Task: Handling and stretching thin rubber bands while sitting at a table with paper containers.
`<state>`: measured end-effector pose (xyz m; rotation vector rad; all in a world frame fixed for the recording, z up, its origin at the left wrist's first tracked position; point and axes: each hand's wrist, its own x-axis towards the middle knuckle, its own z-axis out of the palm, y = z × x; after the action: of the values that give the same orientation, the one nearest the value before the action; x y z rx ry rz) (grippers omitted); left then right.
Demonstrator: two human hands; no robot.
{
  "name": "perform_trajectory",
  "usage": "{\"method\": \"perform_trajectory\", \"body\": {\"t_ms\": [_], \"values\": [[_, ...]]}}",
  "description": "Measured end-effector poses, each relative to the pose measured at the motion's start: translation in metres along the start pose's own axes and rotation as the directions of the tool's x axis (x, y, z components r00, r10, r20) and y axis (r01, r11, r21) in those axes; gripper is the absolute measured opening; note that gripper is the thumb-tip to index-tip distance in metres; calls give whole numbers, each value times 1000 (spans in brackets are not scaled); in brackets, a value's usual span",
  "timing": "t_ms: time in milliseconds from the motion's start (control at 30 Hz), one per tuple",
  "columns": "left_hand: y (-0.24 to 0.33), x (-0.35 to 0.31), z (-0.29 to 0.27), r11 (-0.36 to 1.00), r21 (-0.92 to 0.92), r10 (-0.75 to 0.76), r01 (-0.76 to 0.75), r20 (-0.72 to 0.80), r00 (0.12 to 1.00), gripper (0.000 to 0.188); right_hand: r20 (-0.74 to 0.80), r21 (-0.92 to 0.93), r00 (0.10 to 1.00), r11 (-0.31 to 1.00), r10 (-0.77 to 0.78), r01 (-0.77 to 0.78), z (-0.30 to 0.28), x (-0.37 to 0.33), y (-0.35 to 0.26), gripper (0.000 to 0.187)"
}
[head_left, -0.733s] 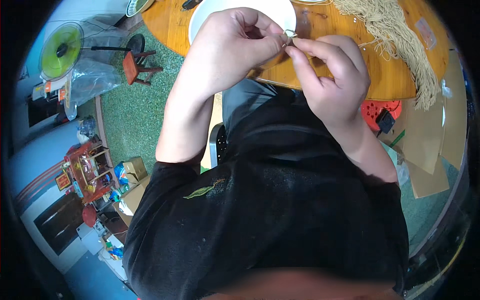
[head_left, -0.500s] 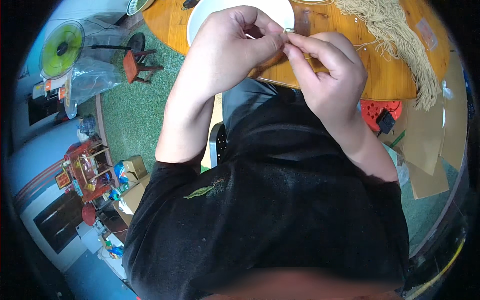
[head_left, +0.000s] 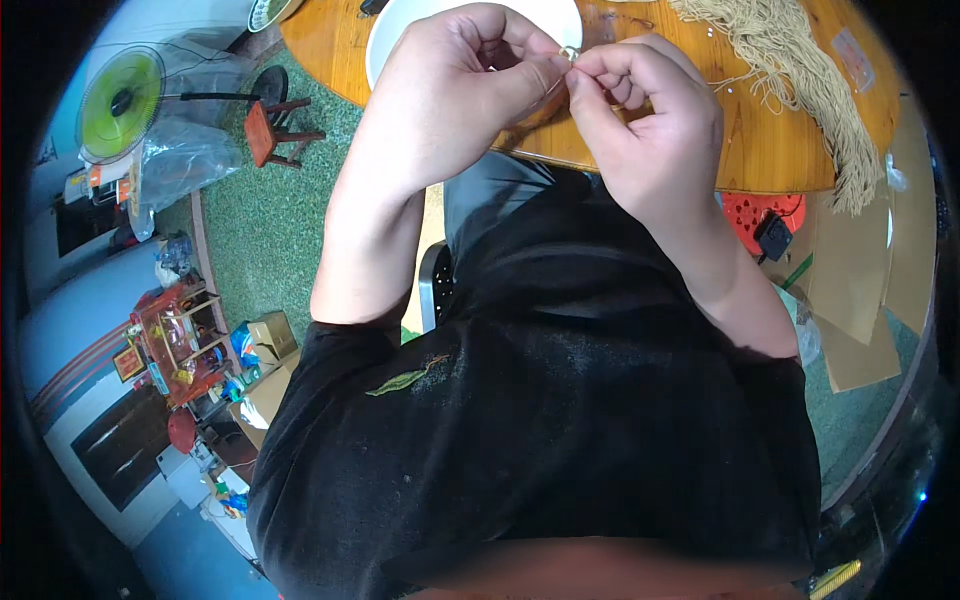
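Observation:
My left hand (head_left: 455,105) and my right hand (head_left: 660,125) meet over the front edge of the round wooden table (head_left: 325,55). Their thumbs and forefingers pinch a small pale loop (head_left: 570,52), which looks like thin cord; the fingertips hide most of it. The other fingers of my right hand are curled in. Behind my left hand is a white round dish (head_left: 384,55), partly covered by that hand. To the right of my right hand, a thick hank of beige cord (head_left: 785,60) lies across the table and hangs over its edge.
A small wooden stool (head_left: 262,135) and a green-bladed fan (head_left: 120,100) stand at the left. Flattened cardboard (head_left: 850,280) and a red perforated stool (head_left: 745,220) are below the table at the right. Shelves with assorted goods (head_left: 180,345) line the left wall.
Both hands have shifted slightly up and left, still pinching together. The small pale piece between the fingertips now shows as an open loop. The hank of cord stays put.

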<state>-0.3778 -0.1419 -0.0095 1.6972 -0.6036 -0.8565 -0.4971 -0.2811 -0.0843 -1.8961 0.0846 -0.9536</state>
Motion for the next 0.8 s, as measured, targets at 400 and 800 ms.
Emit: {"method": "perform_trajectory", "body": {"t_ms": [400,800], "values": [[2,-6,9,982,-56,177,-180,-48,983,10,269,611,842,592,468,-525,-4,-5,14,16],[-21,-4,3,594,634,597,-495,65,800,10,261,513,886,723,383,-463,-9,-5,16,14]]}}
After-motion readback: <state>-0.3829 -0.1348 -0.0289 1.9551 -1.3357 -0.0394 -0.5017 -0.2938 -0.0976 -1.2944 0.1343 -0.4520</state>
